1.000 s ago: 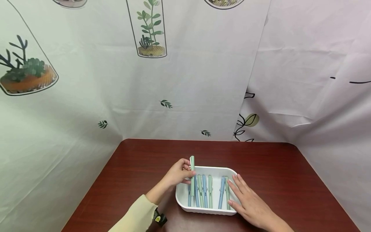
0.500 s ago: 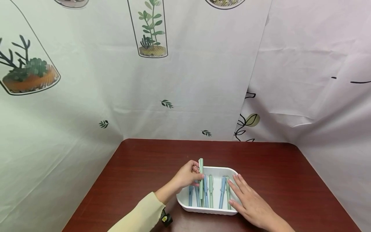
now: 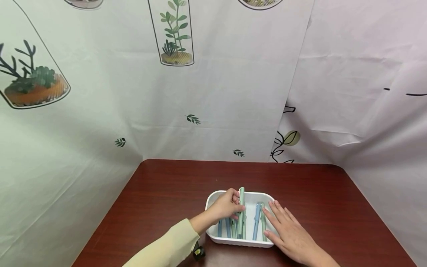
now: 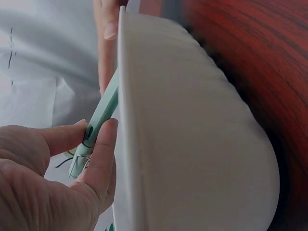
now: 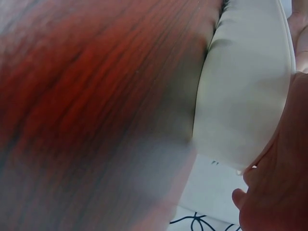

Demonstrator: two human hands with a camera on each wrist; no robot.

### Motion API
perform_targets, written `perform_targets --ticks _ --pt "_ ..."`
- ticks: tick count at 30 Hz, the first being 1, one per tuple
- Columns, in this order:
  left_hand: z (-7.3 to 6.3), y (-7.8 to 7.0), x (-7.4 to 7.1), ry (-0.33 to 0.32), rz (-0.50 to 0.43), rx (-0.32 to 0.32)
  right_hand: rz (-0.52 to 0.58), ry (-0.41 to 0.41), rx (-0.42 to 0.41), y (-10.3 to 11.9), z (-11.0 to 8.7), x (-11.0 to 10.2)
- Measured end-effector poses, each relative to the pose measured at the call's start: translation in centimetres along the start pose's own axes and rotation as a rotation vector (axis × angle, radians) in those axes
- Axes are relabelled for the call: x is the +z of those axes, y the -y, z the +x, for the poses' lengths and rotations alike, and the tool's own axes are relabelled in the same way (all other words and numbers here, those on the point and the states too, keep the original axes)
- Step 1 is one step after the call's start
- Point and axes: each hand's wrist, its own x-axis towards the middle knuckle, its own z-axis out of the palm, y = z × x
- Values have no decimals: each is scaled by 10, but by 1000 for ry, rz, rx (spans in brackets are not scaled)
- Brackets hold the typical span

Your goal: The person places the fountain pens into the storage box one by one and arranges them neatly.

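My left hand pinches a light green capped pen between thumb and fingers. It holds the pen lengthwise over the left-middle part of a white tray. In the left wrist view the pen's clip end sticks out past the fingers, and its other end passes behind the tray's rim. Blue and green pens lie in the tray below, partly hidden by my left hand. At the tray's right side lie a blue pen and a green pen. My right hand rests on the right rim, fingers straight.
The tray stands on a dark red wooden table. White cloth with printed plants hangs behind the table and at both sides. A black device sits at my left wrist.
My left hand has carried the green pen rightward over the tray, from its left edge to near the middle, and slightly lower. My right hand stays at the right rim.
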Motion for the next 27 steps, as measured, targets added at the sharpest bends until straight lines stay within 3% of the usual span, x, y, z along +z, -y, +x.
perform_targets --ticks 14,27 --pt "9 3 22 -25 88 -11 -9 -20 -16 -2 -1 1" --pt "17 8 38 14 189 -28 20 -7 6 0 -1 1"
